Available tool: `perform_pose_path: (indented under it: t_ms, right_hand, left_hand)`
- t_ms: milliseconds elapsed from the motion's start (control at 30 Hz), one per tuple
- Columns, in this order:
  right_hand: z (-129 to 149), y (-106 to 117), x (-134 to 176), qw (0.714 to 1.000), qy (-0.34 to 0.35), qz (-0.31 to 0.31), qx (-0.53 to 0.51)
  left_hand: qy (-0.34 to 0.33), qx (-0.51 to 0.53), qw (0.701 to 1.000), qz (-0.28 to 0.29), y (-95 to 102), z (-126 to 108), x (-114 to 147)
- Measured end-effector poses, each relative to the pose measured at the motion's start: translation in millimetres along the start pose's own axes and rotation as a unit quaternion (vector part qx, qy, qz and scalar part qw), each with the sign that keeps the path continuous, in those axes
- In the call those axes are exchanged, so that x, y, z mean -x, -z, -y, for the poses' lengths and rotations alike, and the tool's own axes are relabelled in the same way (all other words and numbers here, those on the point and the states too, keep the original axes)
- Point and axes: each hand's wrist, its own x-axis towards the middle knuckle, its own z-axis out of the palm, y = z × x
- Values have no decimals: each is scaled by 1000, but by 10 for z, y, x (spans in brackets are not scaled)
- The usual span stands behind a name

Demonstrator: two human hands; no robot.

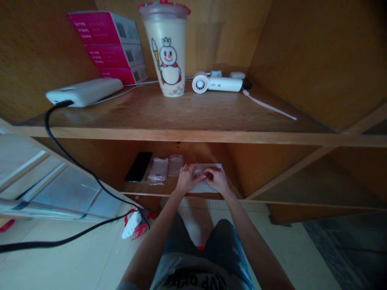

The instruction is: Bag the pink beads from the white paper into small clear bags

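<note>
Below the upper shelf, which bears a tall snowman cup, the lower shelf carries a white sheet, a black phone and, between them, a pile of clear bags. Over the sheet, the fingers of the left hand pinch a clear packet; those of the right hand curl close beside it, pinching what I cannot tell.

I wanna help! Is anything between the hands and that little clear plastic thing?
Nothing visible. The left hand and right hand are both at the clear plastic; the flat packets lie off to the left.
</note>
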Motion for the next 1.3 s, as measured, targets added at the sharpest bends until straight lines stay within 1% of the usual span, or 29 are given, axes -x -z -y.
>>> perform_pose_path:
  t_ms: [100, 167, 300, 333, 367, 400, 500, 533, 600, 733, 833, 1033, 1233, 1300]
  right_hand:
    - [13, 9, -1, 1000, 6, -3, -24]
    - [-3, 16, -3, 998, 2, -20, -59]
    - [-88, 74, 13, 986, -48, -102, -125]
    - [-109, 103, 24, 983, -57, -111, -135]
    - [-125, 138, 37, 983, -58, -105, -141]
    - [-133, 176, 52, 986, -51, -78, -140]
    - [-110, 288, 107, 994, -13, 38, -103]
    - [-89, 318, 123, 994, -5, 60, -87]
    - [-45, 358, 148, 995, 5, 82, -62]
    - [-2, 359, 152, 995, 14, 83, -49]
    - [-16, 326, 135, 995, 11, 74, -59]
    - [-45, 300, 140, 995, 11, 80, -67]
    - [-21, 347, 178, 993, 34, 94, -65]
    - [-16, 364, 192, 992, 36, 101, -72]
  left_hand:
    - [-1, 4, 1000, 0, 2, -6, -2]
    - [-2, 5, 1000, 0, 4, -11, -3]
    - [6, 6, 1000, 4, 15, -22, -3]
    - [8, 8, 1000, 6, 19, -25, -4]
    - [8, 10, 1000, 8, 23, -27, -6]
    - [6, 13, 1000, 9, 26, -29, -8]
    - [1, 20, 1000, 11, 31, -26, -14]
    - [-1, 22, 1000, 12, 31, -24, -15]
    - [-1, 24, 1000, 13, 31, -20, -17]
    - [1, 26, 1000, 11, 31, -20, -16]
    - [5, 26, 1000, 10, 30, -18, -13]
    - [11, 24, 1000, 16, 17, 0, -8]
    - [5, 22, 999, 50, -21, 15, -19]
    - [7, 14, 999, 51, -35, 20, -18]
